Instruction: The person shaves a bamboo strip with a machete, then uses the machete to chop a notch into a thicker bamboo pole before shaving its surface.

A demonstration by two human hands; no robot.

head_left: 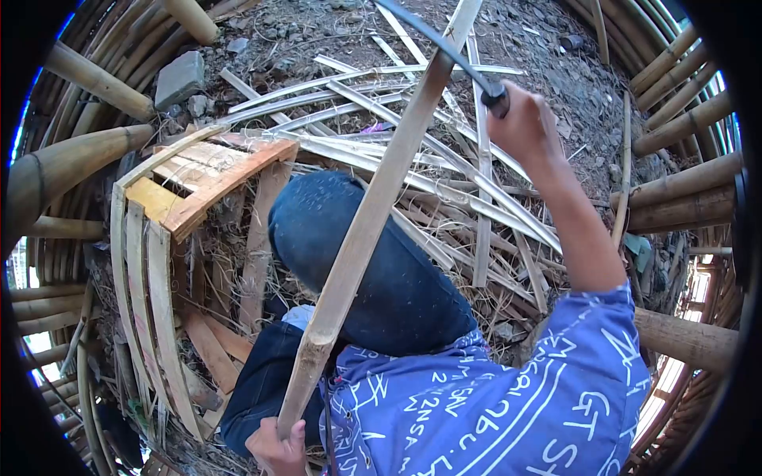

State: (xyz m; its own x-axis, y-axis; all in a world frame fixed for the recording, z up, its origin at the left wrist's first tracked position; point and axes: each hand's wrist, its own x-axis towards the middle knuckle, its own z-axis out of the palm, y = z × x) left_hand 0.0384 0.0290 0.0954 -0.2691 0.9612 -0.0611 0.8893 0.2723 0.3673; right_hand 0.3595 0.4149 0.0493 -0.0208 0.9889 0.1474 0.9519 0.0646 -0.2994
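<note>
My right hand (525,131) is closed around the dark handle of a long-bladed knife (425,30). Its blade crosses the upper part of a long split bamboo piece (381,205), and appears to touch its edge. At the bottom, my left hand (278,449) grips the near end of this bamboo, just below a node. The bamboo slants up and away over my bent knee (317,222) in dark trousers. Beyond it, many thin bamboo strips (500,205) lie crossed on the ground.
A wooden crate-like frame (230,190) with slats stands left of my knee. A grey block (179,79) rests on the rubble at upper left. Thick bamboo poles (95,79) jut in from the left, and more bamboo poles (683,198) line the right side.
</note>
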